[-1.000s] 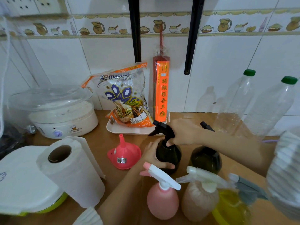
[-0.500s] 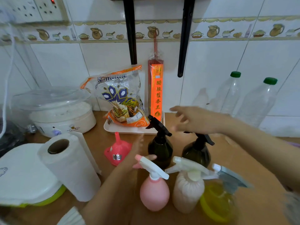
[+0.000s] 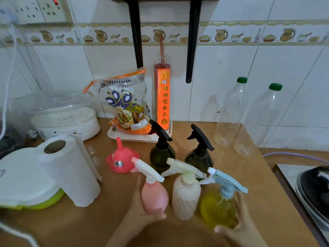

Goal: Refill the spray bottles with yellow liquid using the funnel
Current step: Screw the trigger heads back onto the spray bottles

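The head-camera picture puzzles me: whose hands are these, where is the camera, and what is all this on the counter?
No machine here: a person wears one wide camera on the head, looking forward and down, so both hands enter from the bottom edge. The left hand wraps the pink spray bottle; the right hand cups the clear bottle of yellow liquid with a blue trigger top. Between them stands a cream spray bottle, and behind are two dark spray bottles. The pink funnel sits wide end down on the wooden counter, untouched. Further left is a paper towel roll; two empty green-capped bottles lean at the tiled wall.
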